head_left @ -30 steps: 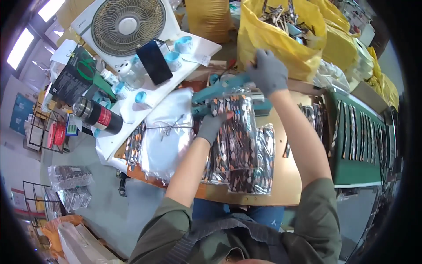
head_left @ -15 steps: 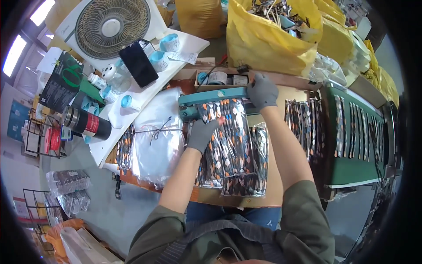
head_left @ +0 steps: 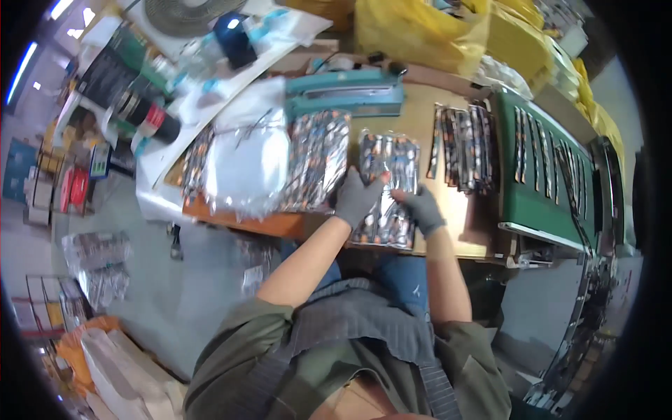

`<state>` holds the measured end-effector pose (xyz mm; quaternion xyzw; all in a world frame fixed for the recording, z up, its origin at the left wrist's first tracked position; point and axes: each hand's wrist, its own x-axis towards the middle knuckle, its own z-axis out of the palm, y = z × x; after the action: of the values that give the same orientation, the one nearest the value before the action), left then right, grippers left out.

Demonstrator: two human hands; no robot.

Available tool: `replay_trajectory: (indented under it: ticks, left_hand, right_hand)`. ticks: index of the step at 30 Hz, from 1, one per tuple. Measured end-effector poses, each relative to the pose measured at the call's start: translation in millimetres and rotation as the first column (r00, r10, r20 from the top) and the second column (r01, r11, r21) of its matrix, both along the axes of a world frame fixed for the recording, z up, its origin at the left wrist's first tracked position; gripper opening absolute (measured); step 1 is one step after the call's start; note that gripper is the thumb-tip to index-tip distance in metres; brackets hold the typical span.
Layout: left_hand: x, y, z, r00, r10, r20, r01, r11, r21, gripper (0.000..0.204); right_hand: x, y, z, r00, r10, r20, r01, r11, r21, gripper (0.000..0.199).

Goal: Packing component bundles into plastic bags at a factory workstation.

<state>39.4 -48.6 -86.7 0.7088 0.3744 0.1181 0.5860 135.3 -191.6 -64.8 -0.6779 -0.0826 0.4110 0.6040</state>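
Note:
A clear flat pack of slim black sachets with orange and white marks (head_left: 383, 222) lies at the table's front edge. My left hand (head_left: 355, 199), in a grey glove with bare fingertips, holds its left side, thumb over the top. From the right, my right hand (head_left: 424, 208), gloved alike, grips the pack's other edge. The undersides of my fingers are hidden. Left of this pack is a stack of similar packs (head_left: 318, 157). Behind both stands a teal bar sealer (head_left: 346, 98), its arm down with neither hand on it.
Tied clear plastic bags (head_left: 245, 171) lie at left. Loose sachet strips (head_left: 462, 147) are in a row at right, beside a green-topped surface (head_left: 553, 203) bearing more strips. Yellow sacks (head_left: 420, 35) stand behind; a white shelf (head_left: 269, 66) holds a phone and a black flask (head_left: 150, 115).
My right hand has left the sealer and come down to the pack's right side. The pack and my left hand have moved away from the sealer toward me. My view has shifted.

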Motion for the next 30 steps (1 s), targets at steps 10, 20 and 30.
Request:
replay_trajectory:
  ticks: [10, 20, 30]
  left_hand:
    - [-207, 25, 62, 0.949, 0.075, 0.307, 0.035, 0.94, -0.338, 0.045]
    - [-461, 123, -17, 0.768, 0.612, 0.191, -0.586, 0.55, 0.595, 0.019]
    - [-429, 184, -81, 0.692, 0.029, -0.722, 0.107, 0.984, 0.142, 0.055]
  right_hand:
    - [-142, 4, 13, 0.881, 0.255, -0.399, -0.119, 0.935, 0.334, 0.034]
    - [-228, 204, 84, 0.627, 0.68, -0.38, -0.482, 0.722, 0.497, 0.056]
    - [-264, 229, 82, 0.579, 0.664, -0.473, -0.516, 0.747, 0.419, 0.054]
